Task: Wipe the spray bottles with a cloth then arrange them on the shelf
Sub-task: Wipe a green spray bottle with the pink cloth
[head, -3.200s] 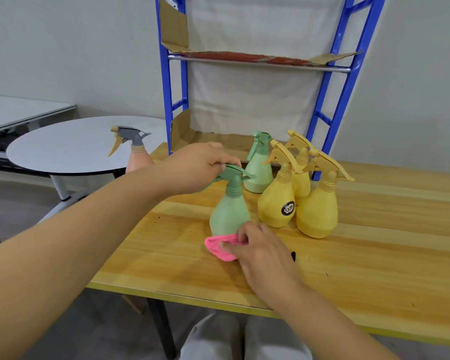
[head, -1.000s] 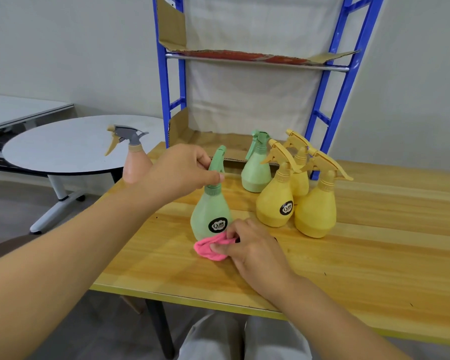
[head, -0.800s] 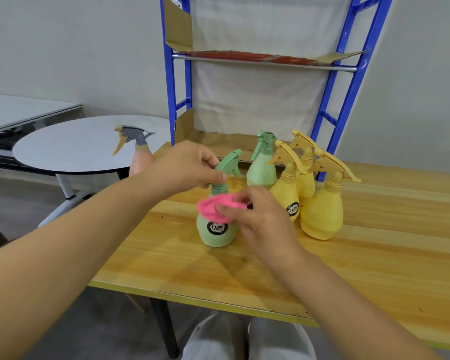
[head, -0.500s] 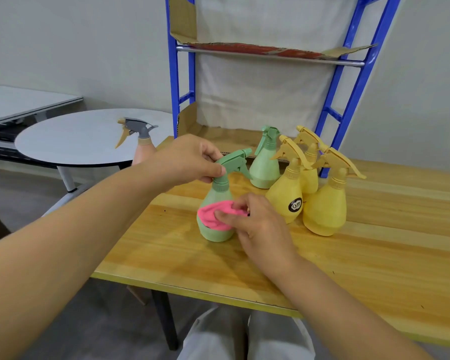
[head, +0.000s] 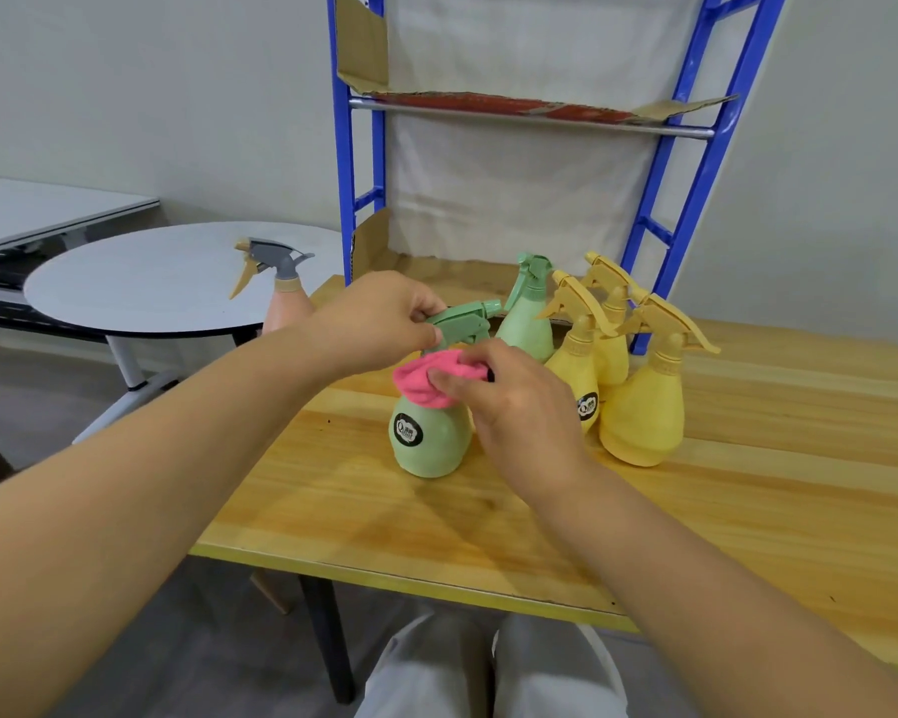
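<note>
— How many spray bottles are there?

— Six. Two are green, three yellow and one peach with a grey head. The near green bottle [head: 429,443] stands upright on the wooden table [head: 695,536], and I'll place the rest from it.

— Go on.

— The second green bottle [head: 527,329] is just behind it to the right. The three yellow ones cluster to its right: the front yellow bottle [head: 574,370], the rear yellow bottle [head: 613,349] and the right yellow bottle [head: 644,412]. The peach bottle [head: 283,313] is behind it to the left, partly hidden by the forearm. The blue shelf [head: 342,173] rises behind it.

— And cloths?

— One pink cloth [head: 423,380], bunched against that bottle's neck, just above the round label.

— The hands?

— The left hand [head: 374,321] has thumb and fingers curled tight round the trigger head, pinching it. The right hand [head: 519,406] has its fingers closed on the cloth, pressing it against the neck.
</note>
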Motion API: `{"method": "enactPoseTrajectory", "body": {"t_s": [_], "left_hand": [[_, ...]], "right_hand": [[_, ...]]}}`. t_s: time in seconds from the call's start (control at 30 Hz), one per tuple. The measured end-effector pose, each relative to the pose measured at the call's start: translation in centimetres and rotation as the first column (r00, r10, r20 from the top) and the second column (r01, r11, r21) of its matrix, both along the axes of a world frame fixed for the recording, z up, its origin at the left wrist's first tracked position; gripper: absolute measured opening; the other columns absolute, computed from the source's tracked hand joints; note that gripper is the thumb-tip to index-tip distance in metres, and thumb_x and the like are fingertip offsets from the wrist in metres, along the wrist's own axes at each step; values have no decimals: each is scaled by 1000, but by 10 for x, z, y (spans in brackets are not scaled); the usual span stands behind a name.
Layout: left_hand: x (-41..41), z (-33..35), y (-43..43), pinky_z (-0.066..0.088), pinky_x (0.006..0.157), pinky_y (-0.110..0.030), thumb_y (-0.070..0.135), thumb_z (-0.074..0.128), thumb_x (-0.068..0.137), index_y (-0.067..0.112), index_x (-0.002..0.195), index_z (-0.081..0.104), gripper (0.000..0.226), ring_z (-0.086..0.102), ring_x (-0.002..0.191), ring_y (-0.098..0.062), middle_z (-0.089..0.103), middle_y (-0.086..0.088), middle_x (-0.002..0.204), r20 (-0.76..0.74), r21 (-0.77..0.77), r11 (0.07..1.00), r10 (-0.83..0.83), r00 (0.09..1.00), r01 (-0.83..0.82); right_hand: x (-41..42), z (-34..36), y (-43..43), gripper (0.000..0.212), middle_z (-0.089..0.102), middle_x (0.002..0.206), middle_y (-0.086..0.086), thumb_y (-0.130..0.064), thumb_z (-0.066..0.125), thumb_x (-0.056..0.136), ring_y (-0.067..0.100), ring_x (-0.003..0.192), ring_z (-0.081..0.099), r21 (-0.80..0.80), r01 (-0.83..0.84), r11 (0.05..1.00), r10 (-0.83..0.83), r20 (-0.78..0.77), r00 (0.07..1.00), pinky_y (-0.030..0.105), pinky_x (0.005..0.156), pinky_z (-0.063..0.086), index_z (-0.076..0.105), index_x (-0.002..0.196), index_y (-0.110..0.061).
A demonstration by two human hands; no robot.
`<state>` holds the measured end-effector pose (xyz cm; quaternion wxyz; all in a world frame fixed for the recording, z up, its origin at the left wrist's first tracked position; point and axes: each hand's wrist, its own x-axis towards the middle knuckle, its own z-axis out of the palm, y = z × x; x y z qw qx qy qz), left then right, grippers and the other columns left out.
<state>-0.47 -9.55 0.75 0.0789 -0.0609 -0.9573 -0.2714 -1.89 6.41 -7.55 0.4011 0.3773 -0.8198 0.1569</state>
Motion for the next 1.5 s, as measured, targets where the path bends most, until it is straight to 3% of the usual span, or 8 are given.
{"method": "enactPoseTrajectory", "body": {"t_s": [0.2,0.37,0.57,0.73,0.9,0.97,1.13,1.5], "left_hand": [[1,0,-9,34,65,-19,19,58,89,25,100,69,16,62,102,-27,71,1,98,14,67,998,6,1000,-7],[-2,-5,-10,36,64,-21,20,56,90,22,97,68,14,62,97,-26,69,2,93,19,38,999,-7,1000,6],[-2,-1,-10,36,59,-24,14,54,90,14,90,67,13,52,72,-18,62,-2,76,22,1,999,-51,998,51],[3,1,-10,20,52,-2,16,46,95,11,104,65,21,55,94,-19,65,-8,101,22,-2,998,-61,998,61],[4,3,-11,21,53,8,15,46,96,18,101,65,20,55,94,-13,62,3,92,31,7,997,-83,996,82],[3,2,-12,29,66,3,13,47,95,15,102,65,19,56,95,-15,65,2,95,40,-6,996,-91,995,91],[-1,-2,-14,46,89,-41,12,49,92,10,100,66,19,59,97,-26,67,-10,98,17,-7,994,-113,993,113],[-3,-8,-12,41,67,-36,17,46,94,22,84,60,18,52,74,-26,60,-8,79,-19,-50,996,-80,997,79]], "right_hand": [[14,-42,4,30,67,87,-2,-24,46,85,18,66,62,-42,-27,999,30,82,996,20,47,43,74,94,-27],[16,-58,14,19,67,85,-6,-18,70,77,16,64,61,58,-17,998,11,97,995,19,44,41,74,89,-32],[14,-1,0,26,65,88,5,-16,55,82,24,73,60,-166,26,986,-36,-56,998,27,47,44,72,100,-22],[6,11,-8,29,55,78,5,-12,73,72,24,67,48,84,216,973,-197,-192,961,28,52,24,70,100,-19],[8,15,-8,23,52,76,5,-9,74,66,25,66,47,99,301,949,-280,-181,943,27,50,22,71,88,-16],[8,13,-7,24,51,75,4,-8,77,63,24,64,47,81,334,939,-324,-116,939,25,45,22,71,85,-18],[11,7,-3,37,55,76,4,-4,76,61,24,64,51,-2,317,948,-317,-57,947,22,39,28,73,94,-19],[5,13,2,30,56,83,5,-6,71,75,27,75,56,-279,331,901,-302,142,943,30,40,42,72,101,-23]]}}
